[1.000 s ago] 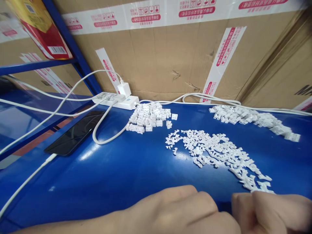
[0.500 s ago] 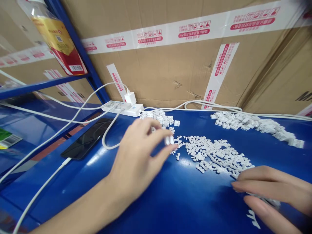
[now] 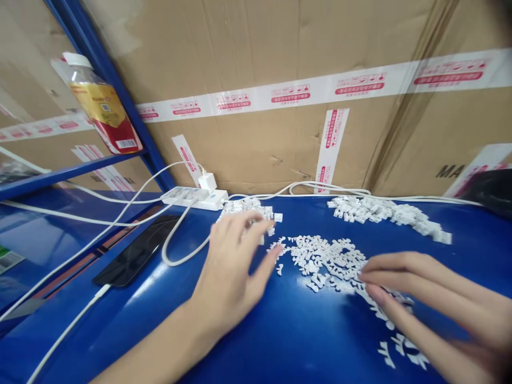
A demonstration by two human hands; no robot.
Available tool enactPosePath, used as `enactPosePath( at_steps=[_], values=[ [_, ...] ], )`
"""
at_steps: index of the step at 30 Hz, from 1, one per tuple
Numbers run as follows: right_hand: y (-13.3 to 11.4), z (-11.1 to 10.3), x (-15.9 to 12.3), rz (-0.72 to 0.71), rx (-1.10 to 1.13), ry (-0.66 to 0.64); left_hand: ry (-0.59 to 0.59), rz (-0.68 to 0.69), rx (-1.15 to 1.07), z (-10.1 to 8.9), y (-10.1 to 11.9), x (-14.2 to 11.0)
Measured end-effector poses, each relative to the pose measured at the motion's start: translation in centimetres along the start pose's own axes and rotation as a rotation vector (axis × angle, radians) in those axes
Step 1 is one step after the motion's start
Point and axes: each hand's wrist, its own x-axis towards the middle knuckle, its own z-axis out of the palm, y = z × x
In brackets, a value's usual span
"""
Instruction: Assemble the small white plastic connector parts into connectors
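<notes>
My left hand [image 3: 234, 272] hovers with its fingers apart, its fingertips beside a cluster of small white plastic blocks [image 3: 248, 209] and nothing visible in its grip. A loose spread of smaller white plastic pieces [image 3: 328, 261] lies in the middle of the blue table top [image 3: 304, 341]. My right hand [image 3: 424, 298] rests its fingertips at that spread's right side, with its fingers open. Farther back on the right stands a second group of white blocks [image 3: 380, 209].
A white power strip [image 3: 192, 198] with a charger [image 3: 207, 182] sits at the table's back edge, trailing white cables. A black phone [image 3: 136, 253] lies at the left edge. Cardboard boxes [image 3: 260, 149] form the back wall, beside a blue shelf upright [image 3: 108, 80] holding a bottle [image 3: 100, 106].
Both hands have come forward from fists at the lower edge onto the table. The left hand's fingers have spread, and the white pieces pinched there earlier no longer show. The view has tilted.
</notes>
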Motion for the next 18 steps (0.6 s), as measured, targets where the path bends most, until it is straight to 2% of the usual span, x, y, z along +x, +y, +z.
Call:
enactPosePath(
  at_steps=[3, 6, 8, 11, 14, 18],
  values=[
    [2.2, -0.9, 1.4, 0.069, -0.133, 0.064, -0.113, 0.224, -0.247, -0.6, 2.7, -1.2],
    [5.2, -1.9, 2.3, 0.124, -0.220, 0.044, -0.215, 0.294, -0.275, -0.5, 4.1, -2.0],
    [7.0, -2.3, 2.4, 0.151, -0.266, 0.025, -0.257, 0.249, -0.257, -0.1, 4.0, -2.1],
    [8.5, -2.2, 2.2, 0.173, -0.314, 0.021, -0.313, 0.075, -0.184, 0.3, 3.1, -2.0],
    [8.3, -1.6, 2.3, 0.136, -0.293, 0.017, -0.341, -0.052, -0.078, 0.4, 2.3, -1.9],
    [7.4, -0.5, 2.8, 0.011, -0.217, -0.011, -0.354, -0.120, -0.002, 0.4, 2.2, -2.0]
  ],
)
